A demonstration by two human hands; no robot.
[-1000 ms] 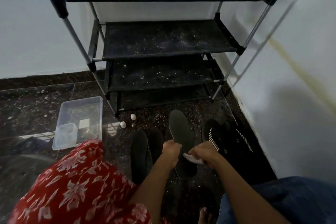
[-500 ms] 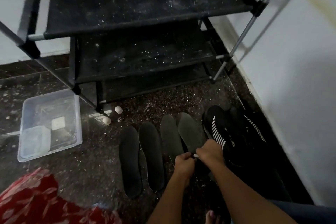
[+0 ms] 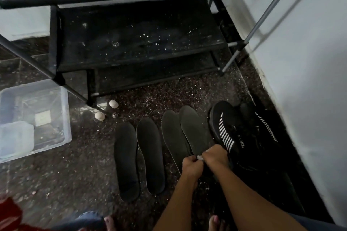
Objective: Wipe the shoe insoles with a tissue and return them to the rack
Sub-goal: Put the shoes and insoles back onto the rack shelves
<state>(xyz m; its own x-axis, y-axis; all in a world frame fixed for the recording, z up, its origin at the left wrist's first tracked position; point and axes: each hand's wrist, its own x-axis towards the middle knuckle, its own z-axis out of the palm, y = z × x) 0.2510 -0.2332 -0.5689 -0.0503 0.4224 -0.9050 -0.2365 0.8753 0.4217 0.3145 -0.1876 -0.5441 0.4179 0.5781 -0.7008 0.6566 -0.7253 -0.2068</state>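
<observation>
Several dark insoles lie side by side on the speckled floor in front of the black shoe rack [image 3: 140, 43]. The rightmost insole [image 3: 194, 131] overlaps its neighbour [image 3: 171, 133], and its heel end is hidden under my hands. My left hand [image 3: 192, 165] is curled at that heel, apparently gripping it. My right hand [image 3: 216, 155] sits close beside it and pinches a small white tissue [image 3: 199, 157], which shows between the two fists. Two more insoles [image 3: 125, 159] [image 3: 150, 154] lie to the left, untouched.
A pair of black shoes with white stripes [image 3: 225, 133] stands right of the insoles, against the white wall [image 3: 300, 80]. A clear plastic bin [image 3: 62, 118] sits on the floor at left. Two small white balls [image 3: 113, 103] lie by the rack's foot. The rack's shelves are dusty.
The insole that I held up has come down onto the floor beside the others. Both hands have moved to its heel end, and my view has tilted down toward the floor.
</observation>
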